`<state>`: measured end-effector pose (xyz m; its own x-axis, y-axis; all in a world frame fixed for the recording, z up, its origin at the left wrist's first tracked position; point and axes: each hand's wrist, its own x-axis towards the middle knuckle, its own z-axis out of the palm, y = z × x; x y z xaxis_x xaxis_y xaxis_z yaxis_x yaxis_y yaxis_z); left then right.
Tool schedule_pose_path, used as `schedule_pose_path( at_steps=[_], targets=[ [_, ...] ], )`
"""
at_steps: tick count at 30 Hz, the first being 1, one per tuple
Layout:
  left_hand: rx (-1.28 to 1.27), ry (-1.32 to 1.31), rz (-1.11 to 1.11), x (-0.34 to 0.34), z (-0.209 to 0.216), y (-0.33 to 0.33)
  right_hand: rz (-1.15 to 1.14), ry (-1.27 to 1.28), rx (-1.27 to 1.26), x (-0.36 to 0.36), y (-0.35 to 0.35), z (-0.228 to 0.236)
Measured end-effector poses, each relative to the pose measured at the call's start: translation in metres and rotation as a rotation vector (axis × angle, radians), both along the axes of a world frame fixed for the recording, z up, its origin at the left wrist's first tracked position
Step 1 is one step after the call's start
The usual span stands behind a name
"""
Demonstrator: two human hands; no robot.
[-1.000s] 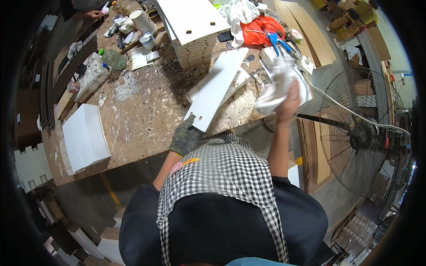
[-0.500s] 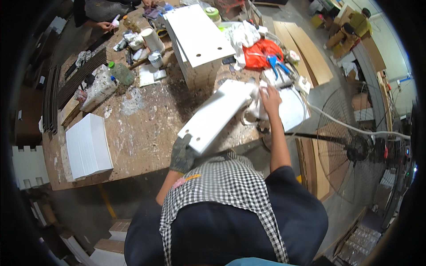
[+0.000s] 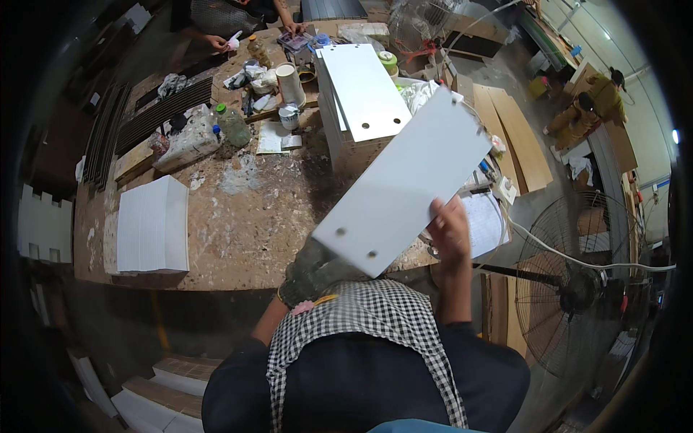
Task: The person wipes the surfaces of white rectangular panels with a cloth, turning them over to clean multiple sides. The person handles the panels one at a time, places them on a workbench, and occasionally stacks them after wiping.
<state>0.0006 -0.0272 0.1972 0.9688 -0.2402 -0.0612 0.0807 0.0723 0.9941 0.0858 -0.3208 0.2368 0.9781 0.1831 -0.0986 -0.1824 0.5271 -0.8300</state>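
Observation:
A white rectangular panel (image 3: 411, 184) with round holes near its corners is tilted up in front of me, over the workbench's near edge. My left hand (image 3: 310, 270), in a dark grey glove, grips its lower left corner; the panel covers part of the fingers. Bare, my right hand (image 3: 451, 227) is closed on the right long edge, with some fingers hidden behind. Just beyond the panel stands a stack of similar white boards (image 3: 361, 86), the top one with dark holes. The raised panel hides most of the items behind it.
On the stained workbench (image 3: 238, 245), a stack of white panels (image 3: 151, 227) sits at left. Farther back are a green-capped bottle (image 3: 233, 126), cups and dark slats (image 3: 162, 119). A standing fan (image 3: 577, 289) and white cable are at right. Another person's hands (image 3: 220, 43) work across the bench.
The panel has been lifted and tilted up from low over the bench. My right hand has moved from white cloth at its far end to the right long edge.

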Motion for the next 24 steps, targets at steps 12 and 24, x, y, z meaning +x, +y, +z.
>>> schedule_pose_path(
  at_steps=[12,24],
  targets=[
    [0.368,-0.562,0.273,0.079,0.017,-0.01,-0.033,-0.38,-1.036,0.254,0.027,0.054],
    [0.639,-0.554,0.277,0.229,-0.115,-0.064,-0.579,-0.587,-0.248,0.126,0.067,-0.052]
  ],
)
